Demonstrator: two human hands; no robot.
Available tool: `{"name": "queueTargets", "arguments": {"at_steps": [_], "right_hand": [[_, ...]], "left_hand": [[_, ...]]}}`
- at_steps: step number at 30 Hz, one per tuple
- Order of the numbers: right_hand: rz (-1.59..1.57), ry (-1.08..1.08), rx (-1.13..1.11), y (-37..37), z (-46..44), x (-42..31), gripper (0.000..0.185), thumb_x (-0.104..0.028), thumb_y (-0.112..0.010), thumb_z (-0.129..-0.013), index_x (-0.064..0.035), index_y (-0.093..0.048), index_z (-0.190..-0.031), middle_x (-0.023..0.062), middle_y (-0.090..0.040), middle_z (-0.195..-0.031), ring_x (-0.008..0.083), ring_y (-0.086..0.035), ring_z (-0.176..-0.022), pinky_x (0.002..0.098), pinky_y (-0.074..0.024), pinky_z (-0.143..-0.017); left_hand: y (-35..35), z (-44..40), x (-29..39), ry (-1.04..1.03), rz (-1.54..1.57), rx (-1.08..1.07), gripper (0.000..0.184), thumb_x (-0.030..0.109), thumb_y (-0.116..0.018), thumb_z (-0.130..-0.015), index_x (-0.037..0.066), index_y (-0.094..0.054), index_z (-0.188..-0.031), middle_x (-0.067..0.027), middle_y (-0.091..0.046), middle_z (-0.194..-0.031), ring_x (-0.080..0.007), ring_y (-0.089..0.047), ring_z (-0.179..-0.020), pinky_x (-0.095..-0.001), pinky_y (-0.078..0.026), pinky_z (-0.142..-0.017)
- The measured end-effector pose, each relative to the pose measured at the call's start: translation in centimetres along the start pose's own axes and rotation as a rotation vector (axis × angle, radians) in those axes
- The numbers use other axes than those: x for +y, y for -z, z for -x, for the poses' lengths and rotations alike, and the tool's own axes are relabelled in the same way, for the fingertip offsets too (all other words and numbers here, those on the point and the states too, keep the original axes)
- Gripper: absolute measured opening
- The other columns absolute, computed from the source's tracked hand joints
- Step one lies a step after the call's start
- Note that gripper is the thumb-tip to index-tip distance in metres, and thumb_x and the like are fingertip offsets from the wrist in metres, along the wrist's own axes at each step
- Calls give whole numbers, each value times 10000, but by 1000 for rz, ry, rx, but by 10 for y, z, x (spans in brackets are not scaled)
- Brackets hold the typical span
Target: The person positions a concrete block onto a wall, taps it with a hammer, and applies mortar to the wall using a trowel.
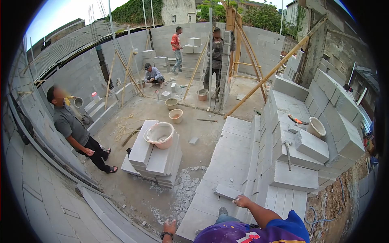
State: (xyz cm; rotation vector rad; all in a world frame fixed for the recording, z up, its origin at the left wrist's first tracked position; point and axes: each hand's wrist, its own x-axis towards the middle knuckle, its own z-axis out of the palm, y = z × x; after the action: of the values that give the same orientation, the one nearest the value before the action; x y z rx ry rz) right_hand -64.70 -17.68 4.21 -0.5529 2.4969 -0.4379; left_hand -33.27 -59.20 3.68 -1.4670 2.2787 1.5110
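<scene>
At the bottom of the head view, my right hand (pixel 242 201) rests at the end of a small grey block piece (pixel 227 192), its fingers bent over the edge; whether it grips the piece is unclear. My left hand (pixel 169 227), with a dark watch at the wrist, hangs low beside the pale block platform (pixel 202 206), fingers apart and holding nothing. Broken block rubble (pixel 184 192) lies on the floor ahead of it. To the right, a hammer (pixel 287 156) leans on the stacked blocks (pixel 293 176), near an orange-handled tool (pixel 298 120) and a bucket (pixel 316 127).
A large bucket (pixel 160 135) stands on a block stack (pixel 156 162). One person (pixel 75 125) stands at the left; others work near the back wall (pixel 117 56). Wooden props (pixel 279 65) slant across the right side. A blue hose (pixel 324 220) lies on the ground at lower right.
</scene>
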Motion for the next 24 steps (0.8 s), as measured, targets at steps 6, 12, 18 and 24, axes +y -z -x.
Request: {"name": "queueTargets", "arguments": {"at_steps": [6,12,18,24], "right_hand": [[-21,-143,-191,-9,-10,33,630,-564,-509,-961,-8,-677,-1204,230,-704,-1087,399,-651,-1089,463,-499,-980],[-78,-197,-315,-19,14,23,645,-520,-578,-940,24,-613,-1285,164,-738,-807,314,-718,-854,425,-542,-832],[-180,-25,17,20,-51,-25,836,-475,-721,-892,48,-400,-1460,154,-742,-961,224,-733,-821,356,-573,-747],[-647,300,671,275,-41,-230,823,-222,-685,-946,-22,-199,-1579,107,-669,-870,194,-660,-733,327,-533,-712]], "left_hand": [[-16,20,-87,194,-239,-120,929,600,-700,-854,-93,-468,-1427,-286,-564,-1397,-357,-555,-1316,-407,-440,-1084],[-15,68,-126,337,-411,-325,911,609,-696,-853,-79,-491,-1415,-283,-576,-1382,-365,-558,-1309,-411,-442,-1081],[-10,67,-126,346,-388,-293,895,617,-692,-851,-65,-515,-1402,-280,-588,-1368,-374,-560,-1303,-415,-444,-1077],[3,29,-96,257,-232,-72,879,625,-688,-849,-52,-538,-1389,-277,-600,-1353,-382,-563,-1296,-420,-447,-1073]]}}
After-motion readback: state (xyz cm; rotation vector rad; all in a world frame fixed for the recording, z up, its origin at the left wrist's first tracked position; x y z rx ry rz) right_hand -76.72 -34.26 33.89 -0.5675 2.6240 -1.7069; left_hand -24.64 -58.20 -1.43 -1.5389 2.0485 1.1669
